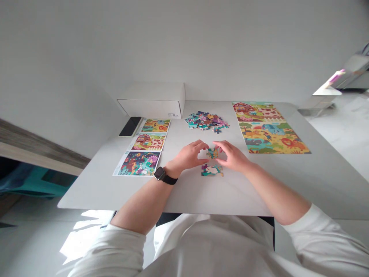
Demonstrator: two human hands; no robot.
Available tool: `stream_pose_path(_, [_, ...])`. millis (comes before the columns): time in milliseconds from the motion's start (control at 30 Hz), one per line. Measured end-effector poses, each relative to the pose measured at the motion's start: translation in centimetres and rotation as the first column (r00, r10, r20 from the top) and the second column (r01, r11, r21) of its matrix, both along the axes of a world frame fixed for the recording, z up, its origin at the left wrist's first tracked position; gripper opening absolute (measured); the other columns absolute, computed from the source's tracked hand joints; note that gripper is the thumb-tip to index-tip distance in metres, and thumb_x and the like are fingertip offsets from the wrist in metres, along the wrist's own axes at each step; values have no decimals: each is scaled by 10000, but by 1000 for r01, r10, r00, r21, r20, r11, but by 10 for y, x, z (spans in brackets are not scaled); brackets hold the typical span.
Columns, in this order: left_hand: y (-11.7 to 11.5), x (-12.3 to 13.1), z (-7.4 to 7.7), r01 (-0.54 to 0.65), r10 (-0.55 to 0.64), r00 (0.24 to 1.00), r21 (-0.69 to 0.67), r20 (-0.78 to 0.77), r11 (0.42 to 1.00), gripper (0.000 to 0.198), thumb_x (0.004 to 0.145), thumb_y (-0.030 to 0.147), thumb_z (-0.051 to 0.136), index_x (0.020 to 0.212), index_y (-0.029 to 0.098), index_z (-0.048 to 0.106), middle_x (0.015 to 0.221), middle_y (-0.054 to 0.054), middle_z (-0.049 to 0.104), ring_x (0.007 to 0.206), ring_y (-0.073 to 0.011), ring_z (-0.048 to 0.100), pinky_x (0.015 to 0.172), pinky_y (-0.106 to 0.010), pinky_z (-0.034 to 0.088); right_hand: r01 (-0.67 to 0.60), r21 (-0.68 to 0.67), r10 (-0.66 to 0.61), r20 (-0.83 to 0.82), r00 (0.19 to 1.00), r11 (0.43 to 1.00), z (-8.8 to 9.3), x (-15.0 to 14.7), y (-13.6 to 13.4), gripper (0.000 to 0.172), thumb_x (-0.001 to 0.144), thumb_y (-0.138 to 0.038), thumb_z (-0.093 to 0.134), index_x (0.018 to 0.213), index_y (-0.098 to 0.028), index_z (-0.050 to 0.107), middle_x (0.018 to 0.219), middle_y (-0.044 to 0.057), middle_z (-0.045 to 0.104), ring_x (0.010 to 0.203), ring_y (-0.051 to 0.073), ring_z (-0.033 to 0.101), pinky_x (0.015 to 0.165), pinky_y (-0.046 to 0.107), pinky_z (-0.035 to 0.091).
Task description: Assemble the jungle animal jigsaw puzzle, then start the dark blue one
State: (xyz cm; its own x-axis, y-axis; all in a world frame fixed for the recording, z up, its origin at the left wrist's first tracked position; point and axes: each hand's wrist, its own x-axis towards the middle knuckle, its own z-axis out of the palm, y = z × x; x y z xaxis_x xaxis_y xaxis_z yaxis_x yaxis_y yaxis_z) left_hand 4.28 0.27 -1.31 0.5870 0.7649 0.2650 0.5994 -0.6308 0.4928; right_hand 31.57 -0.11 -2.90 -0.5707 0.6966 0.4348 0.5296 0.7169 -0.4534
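Note:
Between both hands is a small puzzle piece [212,153], teal and yellow, just above the table. My left hand [191,155], with a black watch on its wrist, grips its left side with curved thumb and fingers. From the right, my right hand [233,157] holds the opposite edge in the same way. Directly below, nearer the table's front, lies a small joined section of puzzle [211,170] showing a white animal on teal and purple. A heap of loose puzzle pieces [206,120] lies farther back.
Three picture cards [148,141] lie on the table [184,192] at left, beside a dark phone [130,126]. A white box [151,107] stands at the back against the wall. Two finished-looking colourful puzzle pictures [269,129] lie at right.

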Motion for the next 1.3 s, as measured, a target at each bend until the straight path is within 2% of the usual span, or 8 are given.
stream_pose_path(233, [1, 3, -2, -16, 15, 1000, 32, 14, 999, 361, 905, 305, 793, 1236, 235, 667, 1165, -60, 713, 952, -192, 705, 878, -327, 573, -16, -6, 16, -13, 1000, 1000, 2, 2, -1, 757, 921, -230, 740, 1615, -383, 480, 1274, 87, 694, 1000, 292, 731, 992, 519, 652])
stream_pose_path(400, [0, 3, -1, -43, 40, 998, 53, 54, 998, 357, 895, 286, 788, 1221, 221, 655, 1131, -53, 704, 964, -188, 706, 883, -316, 560, -14, 0, 14, -27, 1000, 1000, 6, 7, 2, 712, 906, -277, 792, 1562, -355, 525, 1347, 101, 679, 1031, 291, 723, 1006, 518, 643])
stream_pose_path(533, [-1, 3, 2, -45, 41, 997, 56, 72, 997, 364, 909, 288, 782, 1241, 227, 648, 1143, -54, 703, 990, -189, 710, 902, -318, 559, 21, -13, -21, -21, 1000, 1000, 10, 11, 3, 512, 902, -293, 801, 1383, -333, 631, 1329, 101, 691, 1096, 302, 723, 1035, 516, 632])
stream_pose_path(633, [-2, 4, 3, -40, 35, 996, 60, 84, 997, 359, 915, 288, 781, 1243, 225, 649, 1147, -57, 706, 994, -189, 711, 899, -318, 560, -7, 11, 7, -29, 1000, 1000, 13, 9, 1, 333, 922, -287, 786, 1235, -321, 678, 1326, 100, 703, 1237, 313, 709, 1105, 511, 602])
stream_pose_path(733, [-2, 5, 1, -24, 16, 994, 77, 107, 997, 357, 920, 288, 785, 1243, 218, 648, 1149, -59, 708, 982, -184, 706, 885, -313, 560, -24, 32, 25, -34, 999, 999, 15, 7, -1, 242, 937, -259, 767, 1162, -317, 699, 1297, 91, 721, 1250, 303, 712, 1123, 505, 590])
stream_pose_path(1000, [1, 6, -7, 10, -28, 987, 112, 155, 994, 359, 927, 278, 804, 1245, 223, 646, 1147, -52, 709, 924, -167, 687, 847, -308, 559, -70, 130, 75, -38, 996, 989, 15, 9, 3, 222, 934, -208, 791, 1130, -287, 726, 1197, 86, 744, 1142, 280, 740, 1020, 451, 619])
stream_pose_path(1167, [-1, 5, -5, -18, 5, 991, 94, 132, 995, 437, 920, 314, 838, 1295, 226, 631, 1177, -54, 703, 925, -172, 686, 848, -315, 558, -61, 149, 66, -23, 998, 987, 19, 14, 4, 179, 950, -214, 794, 1103, -288, 740, 1198, 83, 738, 1115, 270, 744, 1002, 434, 612])
stream_pose_path(1300, [-1, 3, -3, 22, -27, 996, 63, 80, 998, 331, 943, 365, 820, 1207, 226, 676, 1157, -58, 708, 931, -181, 696, 854, -319, 561, -44, 118, 45, -4, 999, 992, 22, 21, 6, 164, 957, -221, 785, 1104, -292, 763, 1222, 82, 740, 1129, 268, 743, 1019, 423, 602])
